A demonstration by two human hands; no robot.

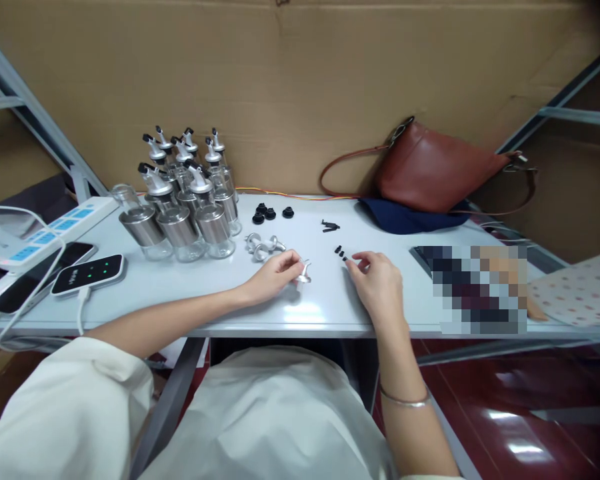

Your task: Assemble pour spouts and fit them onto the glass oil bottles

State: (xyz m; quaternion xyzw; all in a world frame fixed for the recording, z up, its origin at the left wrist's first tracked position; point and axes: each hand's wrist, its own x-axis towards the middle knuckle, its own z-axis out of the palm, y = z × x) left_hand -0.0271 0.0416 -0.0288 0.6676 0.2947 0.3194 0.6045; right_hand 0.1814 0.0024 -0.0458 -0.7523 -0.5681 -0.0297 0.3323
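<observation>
From above the lap [280, 413], the head camera faces forward and down onto a near table [305, 230], one corner apparently dark.

This looks like a small workshop: grouped bottles [175, 225], loose metal spouts [261, 253], cardboard [280, 100] behind the bench [250, 312].

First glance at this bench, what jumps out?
The cluster of steel-banded glass bottles, most topped with pourers, at the back left of the white table. Then the reddish-brown bag at back right, above a dark blue cloth. Front and centre, the left hand holds a silver spout.
</observation>
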